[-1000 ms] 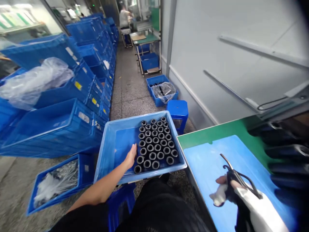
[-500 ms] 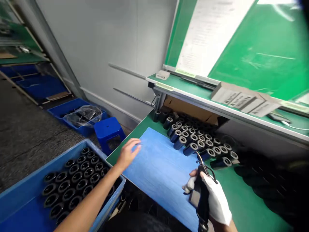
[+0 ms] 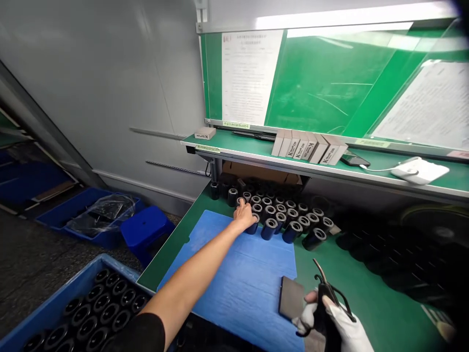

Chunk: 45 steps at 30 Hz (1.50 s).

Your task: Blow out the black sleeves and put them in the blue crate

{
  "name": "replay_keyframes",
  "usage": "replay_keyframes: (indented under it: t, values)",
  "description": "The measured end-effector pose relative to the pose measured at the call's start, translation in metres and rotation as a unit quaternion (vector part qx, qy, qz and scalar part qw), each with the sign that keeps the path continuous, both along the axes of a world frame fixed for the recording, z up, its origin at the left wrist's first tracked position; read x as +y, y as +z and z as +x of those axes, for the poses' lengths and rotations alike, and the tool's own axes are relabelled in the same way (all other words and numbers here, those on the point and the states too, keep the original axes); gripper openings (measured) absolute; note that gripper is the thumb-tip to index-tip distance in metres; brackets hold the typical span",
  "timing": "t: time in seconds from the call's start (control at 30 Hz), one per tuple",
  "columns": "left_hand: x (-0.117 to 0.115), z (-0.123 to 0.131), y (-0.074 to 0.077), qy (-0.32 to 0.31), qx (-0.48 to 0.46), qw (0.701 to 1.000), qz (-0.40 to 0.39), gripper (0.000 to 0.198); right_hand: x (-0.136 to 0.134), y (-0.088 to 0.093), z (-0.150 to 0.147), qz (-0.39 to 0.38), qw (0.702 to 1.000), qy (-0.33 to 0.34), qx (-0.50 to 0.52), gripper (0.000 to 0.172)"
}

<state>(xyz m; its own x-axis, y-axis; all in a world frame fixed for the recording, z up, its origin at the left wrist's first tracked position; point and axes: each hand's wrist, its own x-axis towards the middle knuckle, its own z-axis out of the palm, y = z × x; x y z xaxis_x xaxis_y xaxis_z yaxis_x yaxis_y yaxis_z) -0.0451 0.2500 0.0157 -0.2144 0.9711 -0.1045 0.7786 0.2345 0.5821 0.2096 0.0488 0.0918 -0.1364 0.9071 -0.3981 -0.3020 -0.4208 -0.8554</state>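
My bare left hand reaches across the blue sheet to the near left of a group of black cylinders. Its fingers curl at the rim of one black cylinder; the hand partly hides that grip. My right hand, in a white glove with bare fingertips showing, is wrapped round a black air blow gun with a thin bent metal nozzle. A dark grey rectangular block lies on the sheet beside the glove. The cylinders stand upright with ring-shaped open tops.
A blue crate of black cylinders stands lower left, near a blue stool. Above the bench runs a shelf with several small boxes, a phone and a white charger. Dark cylinders fill the right side.
My left hand has moved from the sheet's left edge to the cylinders. The view has swung right. My right hand still holds the air blow gun, and the grey block shows more fully.
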Motion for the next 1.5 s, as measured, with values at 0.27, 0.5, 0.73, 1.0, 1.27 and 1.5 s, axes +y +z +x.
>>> replay_keyframes:
  t: [0.27, 0.5, 0.73, 1.0, 1.27, 1.5]
  values:
    - [-0.018, -0.001, -0.016, 0.071, -0.044, 0.996, -0.012, 0.035, 0.03, -0.003, -0.034, 0.0, 0.991, 0.135, -0.014, 0.042]
    - [-0.103, -0.096, 0.001, 0.106, -0.015, 0.98, 0.167, 0.032, 0.05, -0.023, -0.152, -0.006, 0.946, 0.249, -0.208, 0.032]
    - [-0.162, -0.21, 0.006, 0.265, 0.05, 0.943, 0.194, 0.027, 0.05, -0.031, -0.266, 0.019, 0.884, 0.385, -0.265, 0.035]
    - [-0.21, -0.243, -0.001, 0.227, 0.145, 0.944, 0.189, 0.037, 0.065, 0.006, -0.342, 0.063, 0.832, 0.481, -0.27, 0.035]
    - [-0.226, -0.254, -0.013, 0.216, 0.157, 0.937, 0.224, 0.041, 0.083, 0.041, -0.362, 0.097, 0.793, 0.527, -0.29, 0.036]
    - [-0.235, -0.259, -0.019, 0.224, 0.111, 0.911, 0.328, 0.042, 0.084, 0.052, -0.357, 0.097, 0.786, 0.529, -0.305, 0.037]
